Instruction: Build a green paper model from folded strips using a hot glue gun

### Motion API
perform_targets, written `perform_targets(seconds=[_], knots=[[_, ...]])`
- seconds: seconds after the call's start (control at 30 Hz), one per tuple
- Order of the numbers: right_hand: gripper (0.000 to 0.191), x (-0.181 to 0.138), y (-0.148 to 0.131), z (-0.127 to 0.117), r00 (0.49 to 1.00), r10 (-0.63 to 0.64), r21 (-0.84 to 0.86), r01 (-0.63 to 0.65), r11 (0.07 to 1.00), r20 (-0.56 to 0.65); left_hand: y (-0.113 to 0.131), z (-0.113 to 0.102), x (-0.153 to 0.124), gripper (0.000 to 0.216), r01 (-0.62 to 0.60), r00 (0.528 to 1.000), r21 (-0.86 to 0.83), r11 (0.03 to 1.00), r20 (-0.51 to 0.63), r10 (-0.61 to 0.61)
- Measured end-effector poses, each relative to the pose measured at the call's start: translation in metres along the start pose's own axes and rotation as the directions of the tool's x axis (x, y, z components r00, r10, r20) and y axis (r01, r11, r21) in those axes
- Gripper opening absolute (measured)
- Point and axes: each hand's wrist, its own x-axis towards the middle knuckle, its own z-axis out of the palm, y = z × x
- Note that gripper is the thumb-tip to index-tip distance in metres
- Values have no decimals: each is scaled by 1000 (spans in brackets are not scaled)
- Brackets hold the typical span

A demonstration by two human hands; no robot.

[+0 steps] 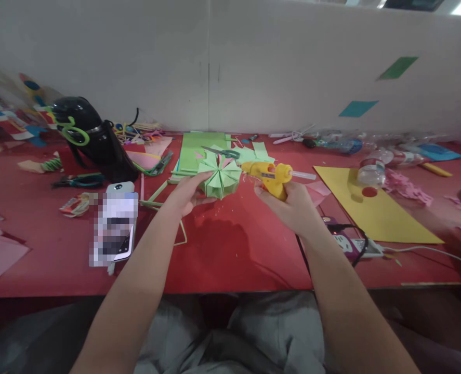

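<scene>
Near the middle of the red table, my left hand [191, 196] is closed on the left side of a pale green folded-paper ball [221, 183] with fanned pleats. My right hand [290, 205] grips a yellow hot glue gun [269, 174] by its handle. A clear glue stick [303, 175] pokes out of its back end. The gun's nozzle points left, at the ball's upper right edge; whether they touch I cannot tell. Just behind the ball lie scissors [228, 154] and green paper sheets [201, 141].
At left stand a black bottle [93, 137] and a phone [115, 228], with pliers [80, 180] nearby. Yellow card [386, 218], clear plastic bottles [371, 169] and a purple power strip [345, 241] with cables lie at right. A white partition [277, 67] closes the back.
</scene>
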Motion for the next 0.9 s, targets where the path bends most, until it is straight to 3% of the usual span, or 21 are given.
perform_targets(seconds=[0.2, 0.3, 0.43, 0.9], knots=[[36, 23, 46, 11, 989, 60, -169, -82, 982, -134, 1, -1, 0, 23, 6, 1000, -122, 992, -9, -7], [33, 26, 64, 18, 990, 108, -256, -127, 958, -86, 2, 1, -3, 23, -4, 999, -153, 988, 33, 9], [32, 23, 82, 20, 995, 84, -345, -64, 936, 45, 2, 2, -5, 25, -26, 996, -162, 986, 85, 40], [37, 31, 94, 5, 990, 141, -439, -115, 891, 28, 0, 2, -5, 33, -165, 978, -148, 975, 103, 181]])
